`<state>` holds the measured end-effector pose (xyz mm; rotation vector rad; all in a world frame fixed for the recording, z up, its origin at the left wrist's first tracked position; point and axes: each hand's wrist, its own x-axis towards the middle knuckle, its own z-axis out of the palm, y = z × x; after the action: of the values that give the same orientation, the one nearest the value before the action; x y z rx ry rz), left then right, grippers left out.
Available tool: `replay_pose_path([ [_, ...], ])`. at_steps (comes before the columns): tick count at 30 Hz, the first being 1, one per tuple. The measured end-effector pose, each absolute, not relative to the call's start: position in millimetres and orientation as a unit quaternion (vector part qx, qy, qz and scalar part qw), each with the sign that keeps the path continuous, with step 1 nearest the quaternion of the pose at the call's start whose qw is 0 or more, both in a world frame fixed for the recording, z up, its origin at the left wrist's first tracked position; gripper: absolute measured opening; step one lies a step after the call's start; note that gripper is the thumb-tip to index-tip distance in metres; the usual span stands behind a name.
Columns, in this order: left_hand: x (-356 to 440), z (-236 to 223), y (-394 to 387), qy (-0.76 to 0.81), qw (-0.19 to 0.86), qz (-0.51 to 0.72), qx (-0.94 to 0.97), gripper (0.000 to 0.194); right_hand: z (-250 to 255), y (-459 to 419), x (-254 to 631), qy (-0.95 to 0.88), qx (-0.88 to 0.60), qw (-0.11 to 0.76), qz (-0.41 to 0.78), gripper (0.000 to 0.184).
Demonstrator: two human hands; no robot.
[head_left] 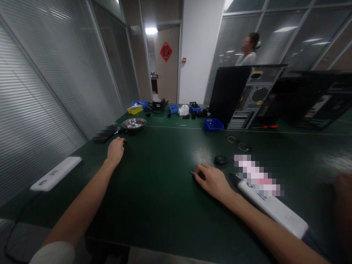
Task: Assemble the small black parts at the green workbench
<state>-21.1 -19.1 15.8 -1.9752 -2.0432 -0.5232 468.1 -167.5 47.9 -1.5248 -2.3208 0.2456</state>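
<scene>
My left hand [115, 149] rests on the dark green table [154, 190], knuckles up and fingers curled over a small dark thing that I cannot make out. It lies just short of a metal bowl [134, 123]. My right hand [213, 180] sits at centre right, fingers closed round a small dark object with a thin metal tip pointing left. A black round cap [220, 160] lies just beyond this hand, and a white power strip [273, 208] runs along its right side.
Another white power strip [55, 173] lies at the left edge. Eyeglasses [238, 143], a blue bin [213, 124], more blue and yellow bins [134, 109] and two open computer cases [247, 96] stand farther back. A person [249, 49] stands behind the cases. Glass walls close both sides.
</scene>
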Motion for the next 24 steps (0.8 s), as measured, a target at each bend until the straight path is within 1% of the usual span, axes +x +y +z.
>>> replay_pose_path([
  [2,-21,16,-20,-0.688,0.126,-0.173,-0.693,0.041,49,-168,468,-0.819,-0.54,0.173,0.09,0.015],
  [4,-20,15,-20,-0.677,0.125,-0.178,-0.703,0.042,50,-168,468,-0.819,-0.539,0.172,0.093,0.016],
  [9,-17,11,-16,-0.685,0.122,-0.238,-0.678,0.029,50,-168,468,-0.82,-0.536,0.177,0.088,0.016],
  [16,-26,4,-4,-0.721,0.058,-0.331,-0.606,0.024,49,-167,468,-0.82,-0.54,0.172,0.086,0.016],
  [24,-31,5,-2,-0.755,0.009,-0.362,-0.548,0.024,49,-167,467,-0.82,-0.538,0.176,0.087,0.015],
])
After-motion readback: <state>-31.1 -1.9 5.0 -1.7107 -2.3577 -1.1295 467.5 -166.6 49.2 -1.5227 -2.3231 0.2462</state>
